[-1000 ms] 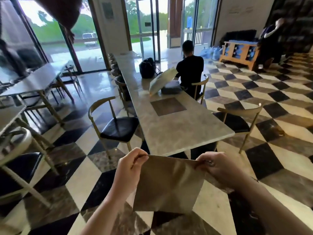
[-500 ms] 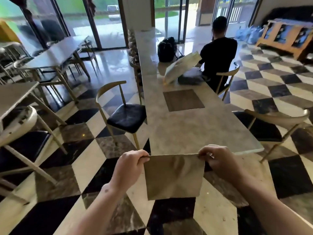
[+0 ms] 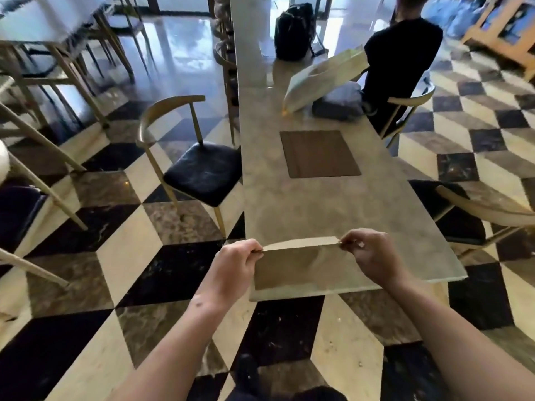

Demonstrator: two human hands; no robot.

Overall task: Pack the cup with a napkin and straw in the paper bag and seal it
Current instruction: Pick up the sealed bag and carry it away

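A flat brown paper bag (image 3: 301,267) hangs over the near end of the long marble table (image 3: 304,209), its lower edge close to the tabletop. My left hand (image 3: 236,266) pinches the bag's top left corner. My right hand (image 3: 369,256) pinches the top right corner. The bag's mouth is parted a little, showing a pale inner rim. No cup, napkin or straw is in view.
A brown square inset (image 3: 320,153) sits mid-table. Farther along lie a tilted pale bag (image 3: 321,79), a grey bundle (image 3: 338,102) and a black backpack (image 3: 293,31). A person in black (image 3: 399,59) sits at the right. Chairs (image 3: 199,169) flank the table on a chequered floor.
I have come up to the table's near end and the view has tilted down. The bag, held above the floor before, now hangs over the tabletop with its mouth slightly parted.
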